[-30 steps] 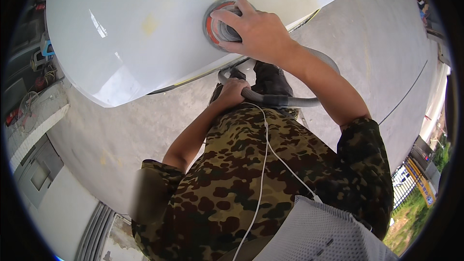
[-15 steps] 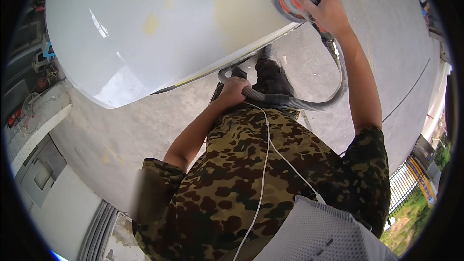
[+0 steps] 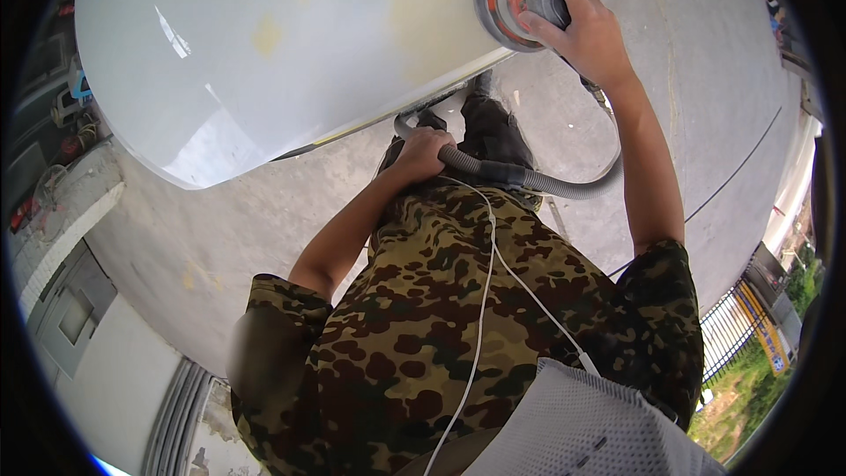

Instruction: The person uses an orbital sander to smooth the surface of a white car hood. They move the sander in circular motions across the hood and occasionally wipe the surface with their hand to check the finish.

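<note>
A glossy white curved panel point(image 3: 291, 79) with yellowish dull patches fills the upper middle. My right hand point(image 3: 586, 40) is closed on a round orange-and-grey sander point(image 3: 500, 7), whose pad rests on the panel near its right part. A grey corrugated hose point(image 3: 560, 185) loops down from the sander past my waist. My left hand point(image 3: 423, 154) grips this hose near my body, just below the panel's near edge.
Grey concrete floor point(image 3: 176, 238) runs round me and under the panel. At the far left are a ledge point(image 3: 70, 220) with tools and cords behind it, and a wall with a metal door. A dark cable point(image 3: 731, 167) lies on the right; a metal fence point(image 3: 723, 344) stands beyond.
My right hand and the sander moved right and up along the panel, then slightly back left and down. My left hand stays on the hose.
</note>
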{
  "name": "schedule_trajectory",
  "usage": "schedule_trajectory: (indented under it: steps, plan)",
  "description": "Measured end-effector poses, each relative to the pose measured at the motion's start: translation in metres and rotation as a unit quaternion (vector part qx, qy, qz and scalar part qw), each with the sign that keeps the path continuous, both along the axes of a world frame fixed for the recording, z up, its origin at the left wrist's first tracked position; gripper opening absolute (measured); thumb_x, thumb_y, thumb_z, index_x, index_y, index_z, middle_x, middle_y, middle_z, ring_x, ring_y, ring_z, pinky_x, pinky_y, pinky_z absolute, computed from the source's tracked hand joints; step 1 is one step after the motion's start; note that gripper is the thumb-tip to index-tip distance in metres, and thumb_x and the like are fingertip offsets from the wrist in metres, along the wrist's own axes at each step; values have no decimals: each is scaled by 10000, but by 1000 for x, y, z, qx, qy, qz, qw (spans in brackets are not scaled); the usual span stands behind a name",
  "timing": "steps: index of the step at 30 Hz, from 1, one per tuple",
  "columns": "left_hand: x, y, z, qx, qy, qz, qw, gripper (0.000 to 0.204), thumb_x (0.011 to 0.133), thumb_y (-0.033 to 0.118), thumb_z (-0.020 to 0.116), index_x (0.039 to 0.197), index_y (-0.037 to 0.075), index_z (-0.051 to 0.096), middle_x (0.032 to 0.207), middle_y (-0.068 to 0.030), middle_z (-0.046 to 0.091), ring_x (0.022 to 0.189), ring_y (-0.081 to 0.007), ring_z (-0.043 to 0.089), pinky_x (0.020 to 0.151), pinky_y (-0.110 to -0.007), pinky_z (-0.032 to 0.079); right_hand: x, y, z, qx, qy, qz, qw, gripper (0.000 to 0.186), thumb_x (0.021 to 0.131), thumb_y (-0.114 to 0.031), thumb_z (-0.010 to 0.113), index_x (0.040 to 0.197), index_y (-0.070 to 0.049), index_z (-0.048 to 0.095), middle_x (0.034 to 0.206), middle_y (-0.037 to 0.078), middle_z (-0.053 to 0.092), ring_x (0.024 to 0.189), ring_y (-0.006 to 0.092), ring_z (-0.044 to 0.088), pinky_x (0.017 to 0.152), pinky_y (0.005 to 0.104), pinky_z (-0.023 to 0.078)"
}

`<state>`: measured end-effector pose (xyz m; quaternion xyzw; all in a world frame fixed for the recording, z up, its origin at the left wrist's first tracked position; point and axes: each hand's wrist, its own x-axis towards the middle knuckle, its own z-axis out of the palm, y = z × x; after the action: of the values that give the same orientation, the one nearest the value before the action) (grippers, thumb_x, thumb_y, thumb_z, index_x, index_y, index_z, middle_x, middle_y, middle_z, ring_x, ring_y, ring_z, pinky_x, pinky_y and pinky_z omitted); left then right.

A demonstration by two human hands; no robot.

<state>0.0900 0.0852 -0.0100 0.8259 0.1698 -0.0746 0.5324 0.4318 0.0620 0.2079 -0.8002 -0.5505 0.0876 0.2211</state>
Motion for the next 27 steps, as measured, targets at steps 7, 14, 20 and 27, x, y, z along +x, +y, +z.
schedule_trajectory:
  steps: [7, 14, 20, 27]
  plan:
    - [-5, -3, 4, 7, -3, 6, 1000, 268, 734, 156, 749, 996, 100, 752, 1024, -134, 763, 1077, -369, 681, 1003, -490, 482, -119, 38, 9, -24, -53, 175, 983, 677, 826, -397, 905, 1434, -298, 625, 1309, 58, 637, 855, 278, 772, 693, 386, 661]
    - [-4, -8, 25, -38, 0, 82, 996, 239, 793, 169, 757, 1006, 63, 739, 1041, -148, 750, 1101, -388, 668, 1004, -497, 468, -161, 54, 5, -51, -17, 260, 964, 630, 902, -454, 839, 1459, -318, 577, 1327, 140, 601, 1016, 353, 766, 711, 413, 670]
    - [0, 0, 7, -18, 10, 19, 1000, 217, 758, 126, 742, 972, 91, 736, 999, -134, 741, 1061, -384, 662, 989, -492, 479, -68, 2, 2, -28, -33, 77, 996, 683, 814, -388, 901, 1433, -319, 619, 1237, 71, 643, 919, 327, 770, 745, 426, 661]
    - [2, 5, -6, -4, 14, -17, 1000, 234, 751, 105, 722, 984, 103, 733, 1003, -128, 745, 1069, -389, 670, 1005, -499, 483, 75, -31, -23, 4, -19, -101, 995, 672, 892, -508, 815, 1490, -290, 599, 1179, 156, 686, 998, 380, 763, 899, 475, 621]
